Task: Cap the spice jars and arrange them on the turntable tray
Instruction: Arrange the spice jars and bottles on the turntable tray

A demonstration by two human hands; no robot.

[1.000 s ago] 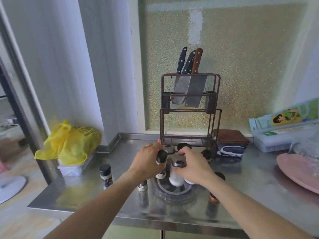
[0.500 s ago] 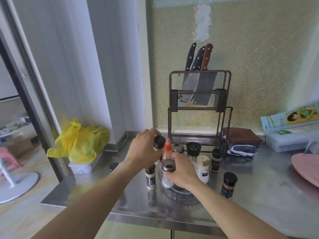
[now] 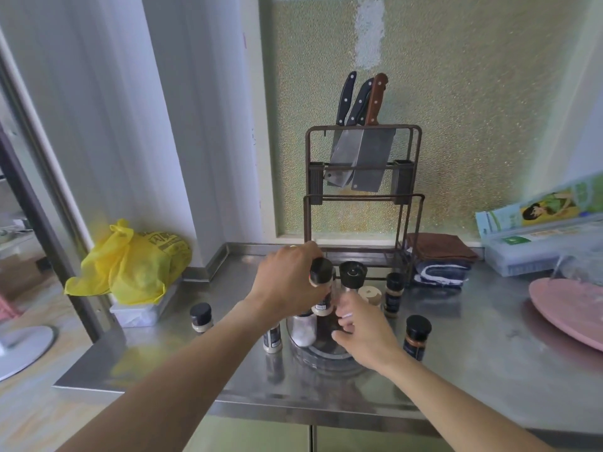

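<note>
A black-capped spice jar stood alone on the counter. The left hand gripped a jar above the clear turntable, fingers wrapped around it. The right hand hovered beside, fingers loosely apart, holding nothing visible. Further right stood another jar.

The left hand grips a black-capped spice jar above the turntable tray.

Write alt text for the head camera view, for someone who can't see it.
A person's left hand holds a black-capped spice jar above a clear turntable tray on a steel counter; the right hand reaches in beside it. More jars stand around, a knife rack behind.
</note>
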